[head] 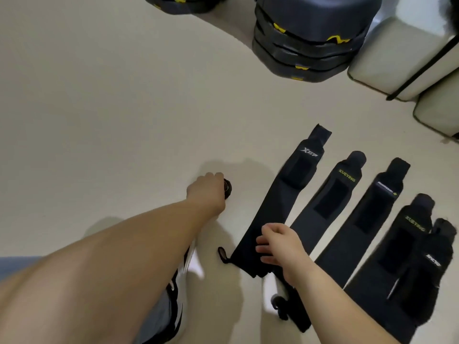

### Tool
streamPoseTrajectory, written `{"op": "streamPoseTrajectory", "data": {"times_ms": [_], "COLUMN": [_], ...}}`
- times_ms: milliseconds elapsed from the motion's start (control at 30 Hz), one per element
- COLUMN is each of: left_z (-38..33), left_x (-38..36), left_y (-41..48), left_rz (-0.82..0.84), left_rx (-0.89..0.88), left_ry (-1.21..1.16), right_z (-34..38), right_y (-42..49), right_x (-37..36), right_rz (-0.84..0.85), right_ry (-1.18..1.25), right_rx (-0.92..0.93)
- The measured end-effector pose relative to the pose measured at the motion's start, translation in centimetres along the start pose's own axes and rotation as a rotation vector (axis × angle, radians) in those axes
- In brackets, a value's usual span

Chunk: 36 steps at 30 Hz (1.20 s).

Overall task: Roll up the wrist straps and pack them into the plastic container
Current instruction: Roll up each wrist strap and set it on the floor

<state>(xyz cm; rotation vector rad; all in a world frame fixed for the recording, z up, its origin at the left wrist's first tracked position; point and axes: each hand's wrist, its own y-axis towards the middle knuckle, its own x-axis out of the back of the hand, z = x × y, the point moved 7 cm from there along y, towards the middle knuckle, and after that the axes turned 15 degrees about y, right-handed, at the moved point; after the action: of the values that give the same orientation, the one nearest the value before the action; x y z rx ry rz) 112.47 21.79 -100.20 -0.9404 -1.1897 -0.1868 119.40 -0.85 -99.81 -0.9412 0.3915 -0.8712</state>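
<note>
Left hand (206, 193): its grip is closed around a small rolled black fabric strap (228, 188), held down on the pale beige floor (111, 120).
Right hand (280, 244): fingers lie on the near end of a long flat black fabric strap marked XTEP (280, 194); whether this grip pinches the cloth cannot be told.
Other flat black straps (367, 214): four more lie side by side to the right, the last two overlapping.
Handling: the straps look light, soft and limp. A roll would likely spring loose unless kept pinched.
Where to hold: probably at the near end by the thin loop (222, 254), rolling towards the patch at the far end.
Container: no plastic container can be identified. A stack of dark grey cases with yellow marks (310, 33) stands well beyond the straps.
</note>
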Motion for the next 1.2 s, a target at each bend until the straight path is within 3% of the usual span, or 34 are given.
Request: {"op": "streamPoseTrajectory", "data": {"times_ms": [200,267,333,400,500,600,767,967,1200], "left_z": [0.2,-1.0,-3.3,-5.6,-7.9,-8.4,-8.2,-10.5,-11.5], "left_x": [0.4,2.3,3.5,2.1,-2.5,-6.0,-9.7,-10.8,-11.3], "left_y": [-0.5,-1.6,-3.2,-4.4,-5.5,-6.0,-5.8,-5.3,-4.5], "left_rz": [-0.091,-0.224,-0.298,-0.141,0.171,0.246,0.249,0.167,0.332], "left_rx": [-0.019,-0.128,-0.267,-0.318,-0.253,-0.168,-0.02,0.141,0.144], "left_ry": [0.137,0.154,0.126,-0.011,-0.149,-0.209,-0.3,-0.222,-0.34], "right_z": [-1.2,-1.4,-1.4,-1.6,-3.4,-4.8,-4.7,-5.6,-5.8], "right_y": [1.2,1.4,1.6,1.6,1.8,1.9,2.1,3.1,4.1], "right_x": [1.8,2.8,3.7,4.1,4.0,3.9,4.3,5.0,6.2], "right_rz": [-0.053,-0.088,-0.111,-0.097,-0.011,0.031,-0.081,-0.075,-0.007], "right_ry": [0.0,-0.028,-0.204,-0.479,-0.726,-0.84,-0.977,-0.832,-0.601], "right_rx": [0.002,0.04,0.128,0.23,0.247,0.242,0.255,0.174,0.148]}}
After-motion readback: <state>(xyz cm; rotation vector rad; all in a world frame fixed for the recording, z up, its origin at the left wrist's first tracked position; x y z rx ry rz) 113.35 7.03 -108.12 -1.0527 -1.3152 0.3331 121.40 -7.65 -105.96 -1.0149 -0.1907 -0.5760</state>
